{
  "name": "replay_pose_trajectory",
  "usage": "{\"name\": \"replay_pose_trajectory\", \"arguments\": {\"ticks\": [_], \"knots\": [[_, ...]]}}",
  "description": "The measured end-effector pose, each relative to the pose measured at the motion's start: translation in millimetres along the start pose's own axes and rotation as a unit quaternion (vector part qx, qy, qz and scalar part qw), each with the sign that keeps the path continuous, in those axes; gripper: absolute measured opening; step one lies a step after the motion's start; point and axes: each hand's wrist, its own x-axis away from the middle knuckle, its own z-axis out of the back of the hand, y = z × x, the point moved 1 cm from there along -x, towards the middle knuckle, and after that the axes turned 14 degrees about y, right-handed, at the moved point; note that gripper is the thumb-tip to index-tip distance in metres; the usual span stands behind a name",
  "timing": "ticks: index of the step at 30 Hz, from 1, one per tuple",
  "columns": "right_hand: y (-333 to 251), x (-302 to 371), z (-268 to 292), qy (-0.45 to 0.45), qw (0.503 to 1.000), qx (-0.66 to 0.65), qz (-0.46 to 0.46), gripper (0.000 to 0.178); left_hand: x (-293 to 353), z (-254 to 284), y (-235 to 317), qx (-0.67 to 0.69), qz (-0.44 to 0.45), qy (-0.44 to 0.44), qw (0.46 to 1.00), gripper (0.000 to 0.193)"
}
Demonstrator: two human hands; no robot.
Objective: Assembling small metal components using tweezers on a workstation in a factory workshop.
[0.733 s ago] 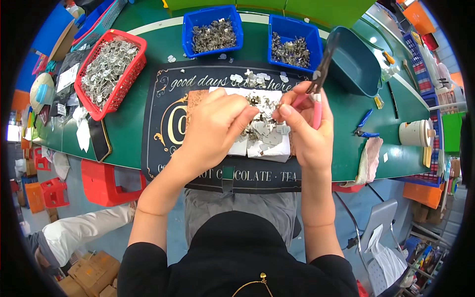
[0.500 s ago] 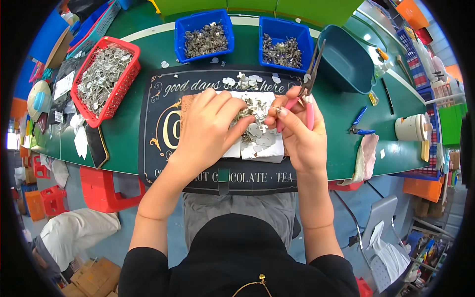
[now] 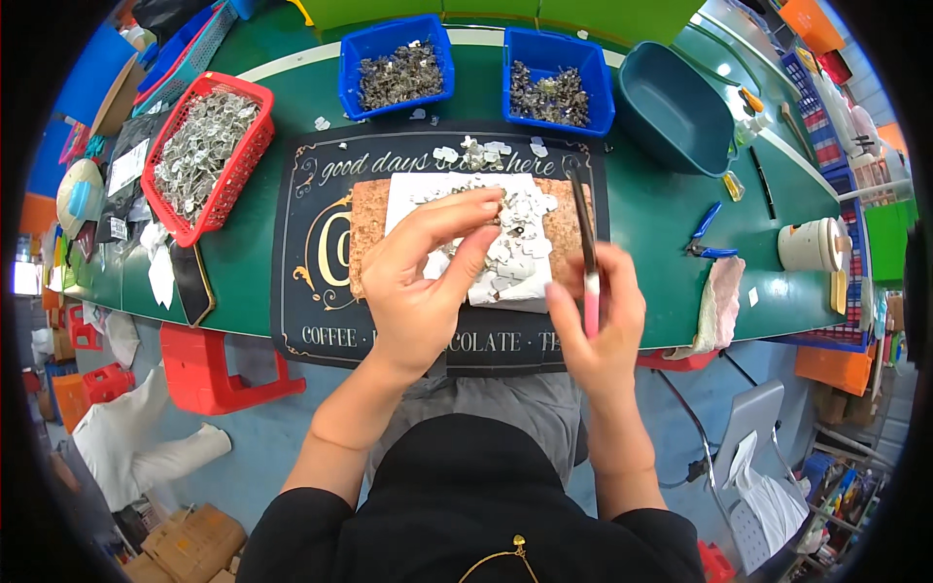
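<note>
Close to the body, the right hand (image 3: 604, 321) curls around pink-handled pliers (image 3: 586, 238), dark jaws pointing away, perhaps clearing the pile. Thumb and fingertips nearly meeting, the left hand (image 3: 418, 282) hovers over flat silvery pieces (image 3: 515, 264) heaped on a white pad (image 3: 410, 189); any pinched piece is indiscernible. Beyond, blue plastic bins (image 3: 600, 87) seem placed for reach.
</note>
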Motion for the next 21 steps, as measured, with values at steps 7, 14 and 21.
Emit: {"name": "replay_pose_trajectory", "arguments": {"ticks": [7,14,21], "knots": [[-4,25,12,-0.044,0.998,0.051,-0.007,0.019,9,8,0,-0.118,-0.219,-0.017,0.968,0.021],[-5,28,6,-0.038,0.998,0.044,-0.019,0.013,13,11,6,-0.152,-0.262,-0.04,0.952,0.023],[-5,30,7,-0.059,0.996,-0.008,-0.068,0.011,13,14,8,0.002,0.073,-0.071,0.995,0.022]]}}
